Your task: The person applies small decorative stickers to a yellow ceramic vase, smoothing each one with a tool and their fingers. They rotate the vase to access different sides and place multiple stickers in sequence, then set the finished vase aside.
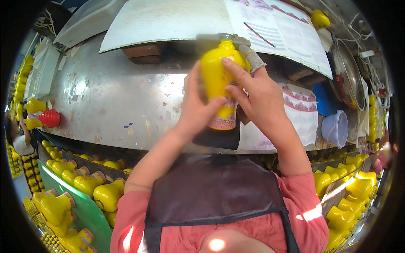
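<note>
A yellow vase (pixel 217 63) with a narrow neck and a patterned band near its foot is held upright in the picture between my hands, above the metal table (pixel 105 109). My left hand (pixel 195 105) grips its left side, thumb across the lower front. On the other side, my right hand (pixel 259 95) presses thumb and index finger on the vase's front. A grey knitted cover (pixel 253 59) sits on one right finger. Beneath the vase's foot lies a dark cloth (pixel 217 138). Beside it, printed sheets (pixel 301 120) carry red and purple patterned bands.
A white board (pixel 168 21) rests on bricks (pixel 143 51) at the back, with a printed sheet (pixel 278 31) on its right part. A lilac bucket (pixel 335 128) stands at right. At left is a red ribbed object (pixel 50 118). Many yellow vases (pixel 109 195) fill racks on both sides.
</note>
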